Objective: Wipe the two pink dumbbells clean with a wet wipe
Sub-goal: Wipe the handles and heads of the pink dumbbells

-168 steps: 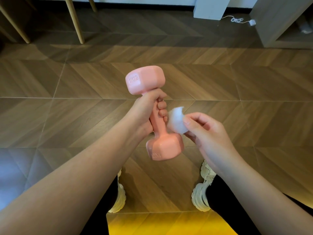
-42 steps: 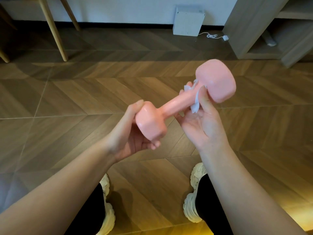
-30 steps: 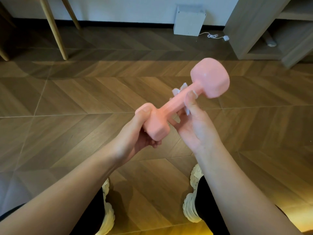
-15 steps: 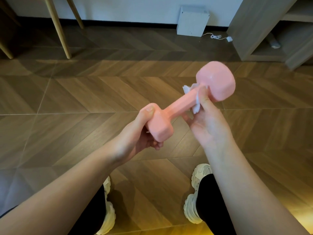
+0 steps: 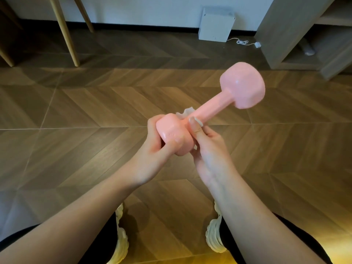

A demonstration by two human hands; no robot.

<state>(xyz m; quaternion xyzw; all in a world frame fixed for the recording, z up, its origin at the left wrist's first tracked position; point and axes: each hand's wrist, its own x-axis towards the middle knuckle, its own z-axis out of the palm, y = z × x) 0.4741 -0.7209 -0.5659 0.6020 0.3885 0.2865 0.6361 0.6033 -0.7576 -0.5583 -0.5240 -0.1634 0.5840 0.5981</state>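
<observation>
Since the dumbbell (image 5: 211, 109), held above the floor (image 5: 76, 115), looks rigid, smooth and end-heavy, the left hand (image 5: 152, 157) grips its near head while fingers (image 5: 194, 125) of the right hand (image 5: 208, 155) pinch the wipe (image 5: 187, 111) round the handle.

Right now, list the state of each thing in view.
pink dumbbell: held in the air, slanted.
wet wipe: bunched round the handle by the near head.
left hand: grips the near head.
right hand: pinches the wet wipe on the handle.
</observation>
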